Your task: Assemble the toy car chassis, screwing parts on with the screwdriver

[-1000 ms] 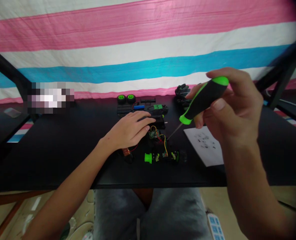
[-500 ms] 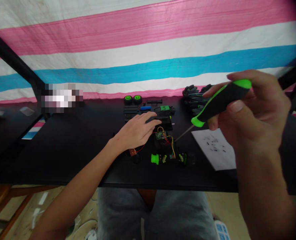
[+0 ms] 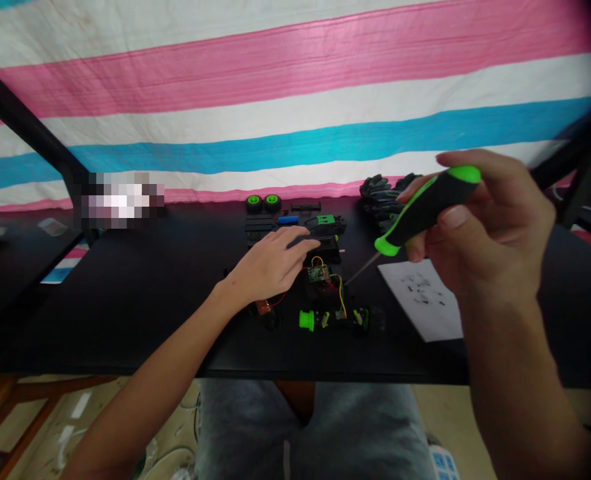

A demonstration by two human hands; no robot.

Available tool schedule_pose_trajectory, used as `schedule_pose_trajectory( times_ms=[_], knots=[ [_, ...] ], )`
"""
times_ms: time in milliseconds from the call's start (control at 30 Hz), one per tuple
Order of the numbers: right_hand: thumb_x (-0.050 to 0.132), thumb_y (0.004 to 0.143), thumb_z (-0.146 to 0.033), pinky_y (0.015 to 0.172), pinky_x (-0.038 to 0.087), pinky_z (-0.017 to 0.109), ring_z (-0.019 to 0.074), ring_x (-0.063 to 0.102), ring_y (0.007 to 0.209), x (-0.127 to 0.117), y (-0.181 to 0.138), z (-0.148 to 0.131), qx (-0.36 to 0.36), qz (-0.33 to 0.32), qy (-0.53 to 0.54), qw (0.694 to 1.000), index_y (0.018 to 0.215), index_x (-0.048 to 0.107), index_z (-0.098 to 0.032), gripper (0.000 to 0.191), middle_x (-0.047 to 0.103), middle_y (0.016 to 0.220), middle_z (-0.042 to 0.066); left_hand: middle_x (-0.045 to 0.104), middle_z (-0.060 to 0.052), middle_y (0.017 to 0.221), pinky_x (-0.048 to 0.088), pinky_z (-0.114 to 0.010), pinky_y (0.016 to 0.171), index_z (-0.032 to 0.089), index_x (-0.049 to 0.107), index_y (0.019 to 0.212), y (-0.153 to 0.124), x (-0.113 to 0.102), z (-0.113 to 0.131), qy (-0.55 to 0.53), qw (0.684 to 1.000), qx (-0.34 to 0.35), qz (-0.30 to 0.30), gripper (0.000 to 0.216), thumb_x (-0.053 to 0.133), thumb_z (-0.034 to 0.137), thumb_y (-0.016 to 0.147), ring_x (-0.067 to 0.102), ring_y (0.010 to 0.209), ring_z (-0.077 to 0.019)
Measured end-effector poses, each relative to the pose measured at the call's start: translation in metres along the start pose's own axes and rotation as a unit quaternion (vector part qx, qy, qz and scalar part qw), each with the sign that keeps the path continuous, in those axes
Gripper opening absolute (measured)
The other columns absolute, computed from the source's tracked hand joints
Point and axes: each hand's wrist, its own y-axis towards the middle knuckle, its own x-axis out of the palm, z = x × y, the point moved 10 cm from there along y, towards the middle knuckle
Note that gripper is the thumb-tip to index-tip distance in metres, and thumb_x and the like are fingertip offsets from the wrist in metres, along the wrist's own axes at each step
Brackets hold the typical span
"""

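My right hand (image 3: pixel 495 227) is closed around the green and black handle of a screwdriver (image 3: pixel 428 210). Its thin shaft slants down to the left, with the tip at the right side of a partly dismantled toy car chassis (image 3: pixel 332 290). Yellow and red wires run from a small circuit board (image 3: pixel 318 274) on the chassis. At the near end sits a bright green wheel hub (image 3: pixel 306 320). My left hand (image 3: pixel 270 263) lies palm down at the chassis's left side, fingers stretched over its far part; the thumb is hidden. Whether the tip sits in a screw cannot be made out.
Behind lie two green-rimmed wheels (image 3: pixel 262 203), a blue cylindrical battery (image 3: pixel 288 220) and black and green car parts (image 3: pixel 325 221). Dark gloves (image 3: pixel 380 200) lie at the back right. Small dark pieces rest on a white sheet (image 3: pixel 440 320). The black table's (image 3: pixel 150 313) front edge is near my lap.
The view has shifted slightly, and my right hand with the screwdriver appears a little further left and lower. The tip stays at the chassis. My left hand keeps its place on it.
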Motion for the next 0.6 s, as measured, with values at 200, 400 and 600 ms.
schedule_pose_trajectory(
  times_ms=[200, 400, 600],
  knots=[
    [0.089, 0.091, -0.026, 0.035, 0.047, 0.027, 0.0135, 0.063, 0.05, -0.0012, 0.0007, 0.0052, 0.015, 0.001, 0.018, 1.0, 0.133, 0.086, -0.035, 0.043, 0.084, 0.109, 0.008, 0.067, -0.02, 0.151, 0.059, -0.054, 0.119, 0.016, 0.066, 0.148, -0.0011, 0.0026, 0.0002, -0.015, 1.0, -0.003, -0.002, 0.042, 0.046, 0.013, 0.111, 0.065, 0.144, -0.0325],
    [0.089, 0.092, -0.029, 0.035, 0.045, 0.029, 0.0131, 0.061, 0.049, 0.001, 0.0019, 0.0013, 0.014, -0.005, -0.004, 1.0, 0.133, 0.085, -0.037, 0.042, 0.084, 0.111, 0.005, 0.066, -0.022, 0.15, 0.058, -0.057, 0.121, 0.013, 0.066, 0.147, -0.0014, 0.0045, 0.0024, -0.022, 1.0, -0.015, 0.009, 0.042, 0.048, 0.01, 0.109, 0.064, 0.146, -0.0345],
    [0.09, 0.087, -0.039, 0.03, 0.038, 0.038, 0.0192, 0.056, 0.047, 0.0016, 0.0024, -0.0043, 0.014, 0.011, -0.062, 0.998, 0.126, 0.085, -0.047, 0.041, 0.086, 0.11, 0.003, 0.065, -0.021, 0.153, 0.06, -0.058, 0.121, 0.015, 0.064, 0.148, -0.001, 0.007, 0.0035, -0.033, 0.999, -0.04, -0.002, 0.042, 0.05, 0.01, 0.108, 0.066, 0.143, -0.0358]
  ],
)
